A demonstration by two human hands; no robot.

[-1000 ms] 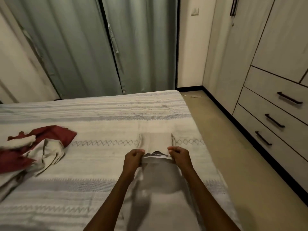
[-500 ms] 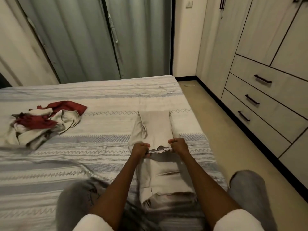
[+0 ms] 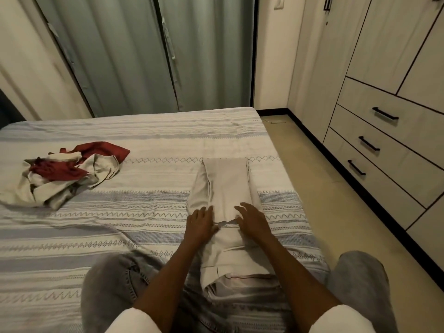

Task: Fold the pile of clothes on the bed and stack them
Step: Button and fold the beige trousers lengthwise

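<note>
Your left hand (image 3: 200,223) and right hand (image 3: 252,221) lie flat, fingers spread, on the beige trousers (image 3: 228,186), a smooth folded strip (2 layers show at the fold) running away from you on the striped woven bedspread (image 3: 144,212). The crumpled red-and-cream clothes pile (image 3: 62,174) sits well apart, far left.

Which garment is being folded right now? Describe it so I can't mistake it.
On the striped bed, look at its right side near the drawers. The long beige trousers lie flat under both hands, unlike the crumpled red and cream pile far left.
</note>
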